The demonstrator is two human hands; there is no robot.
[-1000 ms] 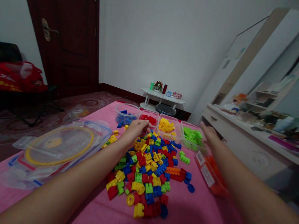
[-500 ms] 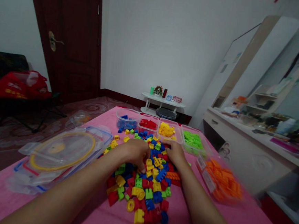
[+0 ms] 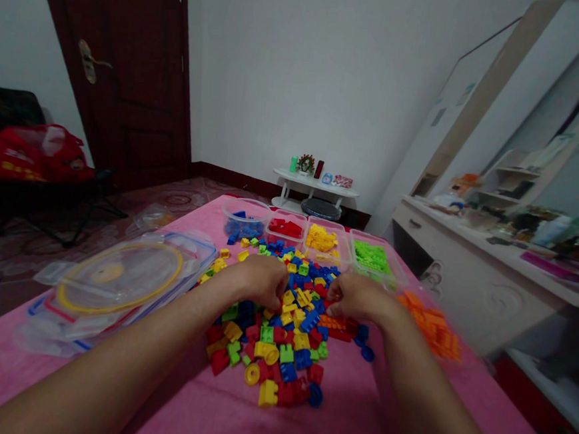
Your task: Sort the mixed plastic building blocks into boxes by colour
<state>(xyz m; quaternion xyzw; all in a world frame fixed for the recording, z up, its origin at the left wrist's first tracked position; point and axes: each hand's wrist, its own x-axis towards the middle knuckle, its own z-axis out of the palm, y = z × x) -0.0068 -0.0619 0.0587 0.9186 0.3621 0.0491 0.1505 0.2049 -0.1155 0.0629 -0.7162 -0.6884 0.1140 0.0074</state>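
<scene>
A heap of small plastic blocks (image 3: 280, 336) in red, yellow, blue and green lies on a pink cloth (image 3: 213, 425). My left hand (image 3: 260, 281) rests curled on the heap's far left side, fingers closed down into the blocks. My right hand (image 3: 353, 297) sits on the heap's right side, fingers curled in a fist-like grip. What either hand holds is hidden by the fingers. Behind the heap stand clear tubs of sorted blocks: blue (image 3: 243, 217), red (image 3: 285, 227), yellow (image 3: 322, 238), green (image 3: 371, 257). A tub of orange blocks (image 3: 431, 328) lies right of my right hand.
Clear container lids (image 3: 114, 277), one with a yellow ring, are stacked at the left on the cloth. A white dresser (image 3: 485, 272) stands close on the right. A dark door (image 3: 115, 69), a red bag (image 3: 28, 153) and a small white table (image 3: 316, 191) are beyond.
Both hands came back from the tubs at the far side onto the heap. Their fingers have curled closed among the blocks. The right hand moved from the green tub to the heap's right side.
</scene>
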